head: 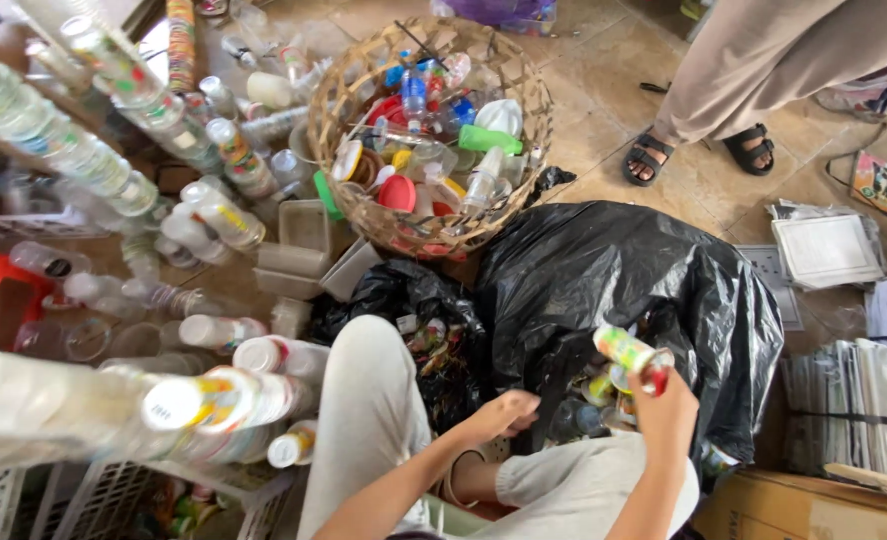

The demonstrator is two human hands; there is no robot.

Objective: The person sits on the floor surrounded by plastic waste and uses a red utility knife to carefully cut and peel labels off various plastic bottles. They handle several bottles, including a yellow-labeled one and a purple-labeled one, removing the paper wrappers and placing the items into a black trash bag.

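Cups, plastic, printed: a short nested stack (pixel 632 355) sits in the right hand (pixel 666 408), fingers wrapped round its lower end, held up just over the mouth of the black bag (pixel 624 290). Left hand (pixel 502 415) is lower, fingers curled loosely at the bag's near edge; can't tell if it grips the plastic or a cup inside. Person sits w/ one pale-trousered knee (pixel 374 400) up between the hands and the piles.

Progress, as a judgement: looks like sorting is well underway but far from finished. Inside the bag opening more loose cups (pixel 589 400) show, mixed colours, unstacked, so there's stock left to pull out. How deep the bag goes is hidden.

Done side: to the left, long nested cup columns (pixel 214 395) lie across a white crate (pixel 84 490), w/ more single cups and clear tubs on the floor beside them. Further left and up, more tall stacks (pixel 74 140) lean in a row, a lot already nested.

Beyond the knee, a smaller crumpled black bag (pixel 404 295), then a woven basket (pixel 524 90) tipped toward the camera, full of bottles, lids, odd bits in red, green, blue.

Far right: bundled papers (pixel 864 390) and a cardboard box (pixel 794 505). At the back another person's sandalled feet (pixel 699 150) stand on the tiles, not involved.
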